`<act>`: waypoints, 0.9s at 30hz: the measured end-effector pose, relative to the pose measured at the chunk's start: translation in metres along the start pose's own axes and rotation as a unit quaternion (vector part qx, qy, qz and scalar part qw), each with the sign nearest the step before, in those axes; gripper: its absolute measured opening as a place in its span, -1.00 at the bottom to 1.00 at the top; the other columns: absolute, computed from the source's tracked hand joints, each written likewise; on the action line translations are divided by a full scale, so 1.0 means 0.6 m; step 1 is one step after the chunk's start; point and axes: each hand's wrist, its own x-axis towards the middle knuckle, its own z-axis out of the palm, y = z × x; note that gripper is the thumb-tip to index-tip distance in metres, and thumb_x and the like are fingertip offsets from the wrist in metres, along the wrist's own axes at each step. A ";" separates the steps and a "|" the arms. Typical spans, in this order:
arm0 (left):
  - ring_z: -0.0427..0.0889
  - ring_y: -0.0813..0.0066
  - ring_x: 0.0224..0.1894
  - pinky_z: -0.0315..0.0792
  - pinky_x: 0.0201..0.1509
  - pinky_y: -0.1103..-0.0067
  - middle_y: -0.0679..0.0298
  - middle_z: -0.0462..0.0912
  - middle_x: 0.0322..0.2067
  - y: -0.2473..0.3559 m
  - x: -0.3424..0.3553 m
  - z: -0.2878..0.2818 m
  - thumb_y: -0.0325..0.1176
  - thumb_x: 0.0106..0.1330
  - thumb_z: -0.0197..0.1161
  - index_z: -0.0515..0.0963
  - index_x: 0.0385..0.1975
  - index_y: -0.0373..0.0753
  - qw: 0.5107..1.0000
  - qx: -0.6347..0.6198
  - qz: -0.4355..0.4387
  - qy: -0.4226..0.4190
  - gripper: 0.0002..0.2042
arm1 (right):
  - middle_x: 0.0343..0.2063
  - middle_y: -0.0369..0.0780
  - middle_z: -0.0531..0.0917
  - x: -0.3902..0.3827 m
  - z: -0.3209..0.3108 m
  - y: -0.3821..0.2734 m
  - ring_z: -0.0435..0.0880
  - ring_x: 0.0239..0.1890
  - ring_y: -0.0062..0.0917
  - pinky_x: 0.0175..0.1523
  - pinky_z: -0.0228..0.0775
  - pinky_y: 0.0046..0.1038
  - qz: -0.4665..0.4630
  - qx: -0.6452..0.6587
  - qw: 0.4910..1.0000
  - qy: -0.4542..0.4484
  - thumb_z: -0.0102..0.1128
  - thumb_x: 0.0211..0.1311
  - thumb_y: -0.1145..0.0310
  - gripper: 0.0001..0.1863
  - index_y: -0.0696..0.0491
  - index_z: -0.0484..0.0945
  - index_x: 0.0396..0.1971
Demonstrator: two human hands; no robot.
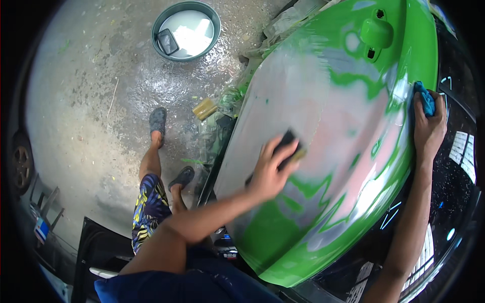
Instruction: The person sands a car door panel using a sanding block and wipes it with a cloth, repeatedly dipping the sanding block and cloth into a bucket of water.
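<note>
A green car door panel [275,240] fills the middle and right, with large grey and pinkish sanded patches between areas of green paint. My left hand [270,166] is closed around a dark sanding block [289,141], which lies against the greyish patch and is slightly blurred. The block's underside is hidden. At the panel's right edge, my right hand [429,121] grips a crumpled blue cloth [426,98], fingers bent around it. A door handle recess [378,34] sits in the panel's far end.
Far left of the panel stands a round basin [217,22] of cloudy water with a dark object [167,42] in it. A tan piece [204,108] and plastic sheeting [232,96] lie by the panel. Black glossy car glass [454,121] borders the right. A wheel [22,161] shows far left.
</note>
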 end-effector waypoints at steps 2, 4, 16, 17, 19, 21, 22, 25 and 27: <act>0.43 -0.21 0.31 0.28 0.44 0.06 -0.13 0.38 0.29 0.048 -0.084 -0.024 -0.38 0.34 0.40 0.52 0.32 -0.19 1.000 0.004 -0.026 -0.008 -0.48 | -0.15 -0.04 0.72 0.003 -0.010 -0.012 0.75 -0.05 -0.18 0.08 0.52 -0.29 0.003 0.001 1.000 0.001 0.33 0.38 0.14 -0.64 0.05 0.64 0.02; 0.49 -0.06 0.26 0.35 0.37 0.17 -0.07 0.49 0.21 -0.004 0.092 0.009 -0.36 0.34 0.40 0.54 0.26 -0.26 0.996 -0.074 -0.003 0.040 -0.53 | -0.14 -0.04 0.72 0.006 -0.010 -0.011 0.75 -0.06 -0.18 0.08 0.52 -0.29 -0.002 0.000 1.000 0.004 0.33 0.38 0.14 -0.64 0.05 0.64 0.02; 0.37 -0.31 0.34 0.23 0.45 -0.04 -0.20 0.39 0.28 0.069 0.006 0.009 -0.32 0.40 0.34 0.54 0.31 -0.15 0.999 -0.034 0.005 -0.019 -0.53 | -0.12 -0.05 0.71 0.000 -0.013 -0.012 0.74 -0.05 -0.20 0.10 0.52 -0.29 0.004 0.001 1.000 0.007 0.35 0.36 0.16 -0.64 0.07 0.62 0.01; 0.43 -0.19 0.30 0.28 0.42 0.05 -0.14 0.48 0.21 0.039 0.096 0.020 -0.32 0.40 0.34 0.53 0.32 -0.16 0.999 0.014 0.033 0.014 -0.52 | -0.12 -0.05 0.71 0.000 -0.011 -0.013 0.74 -0.06 -0.20 0.09 0.52 -0.29 0.002 0.006 1.000 0.002 0.35 0.36 0.15 -0.64 0.07 0.62 0.01; 0.51 0.01 0.15 0.37 0.25 0.21 0.00 0.62 0.06 -0.036 0.361 0.026 -0.28 0.31 0.42 0.55 0.21 -0.20 0.990 -0.036 0.090 0.099 -0.53 | -0.13 -0.05 0.71 0.014 -0.009 -0.034 0.74 -0.06 -0.20 0.09 0.52 -0.29 0.003 0.008 1.000 0.014 0.35 0.36 0.16 -0.64 0.06 0.63 0.01; 0.60 -0.03 -0.01 0.45 0.11 0.19 -0.05 0.69 -0.11 -0.089 0.565 -0.028 -0.24 0.29 0.43 0.63 0.07 -0.26 0.986 -0.026 0.096 0.137 -0.60 | -0.16 -0.06 0.72 0.036 0.000 -0.068 0.75 -0.08 -0.19 0.07 0.53 -0.28 -0.004 0.036 0.999 0.036 0.36 0.35 0.17 -0.66 0.05 0.65 -0.01; 0.61 -0.04 -0.04 0.46 0.09 0.18 -0.06 0.70 -0.15 -0.092 0.573 -0.023 -0.24 0.30 0.42 0.64 0.05 -0.27 0.984 -0.018 0.100 0.150 -0.62 | -0.16 -0.06 0.72 0.033 0.004 -0.072 0.75 -0.08 -0.19 0.07 0.53 -0.28 -0.004 0.037 0.999 0.031 0.36 0.35 0.17 -0.66 0.05 0.65 -0.01; 0.52 -0.15 0.14 0.45 0.18 0.13 -0.12 0.54 0.14 -0.011 0.314 0.057 -0.25 0.36 0.37 0.64 0.14 -0.17 0.991 -0.035 0.092 0.088 -0.63 | -0.17 -0.07 0.71 0.007 -0.005 -0.021 0.74 -0.09 -0.21 0.05 0.51 -0.30 0.005 0.017 1.000 0.011 0.36 0.35 0.18 -0.67 0.07 0.65 -0.02; 0.44 -0.24 0.26 0.34 0.36 0.02 -0.20 0.40 0.28 0.056 0.059 0.028 -0.28 0.37 0.39 0.57 0.30 -0.13 0.999 0.014 0.047 -0.004 -0.52 | -0.14 -0.09 0.70 -0.001 -0.010 -0.029 0.70 -0.07 -0.21 0.08 0.50 -0.31 -0.020 0.015 1.000 0.018 0.36 0.34 0.20 -0.67 0.11 0.64 -0.05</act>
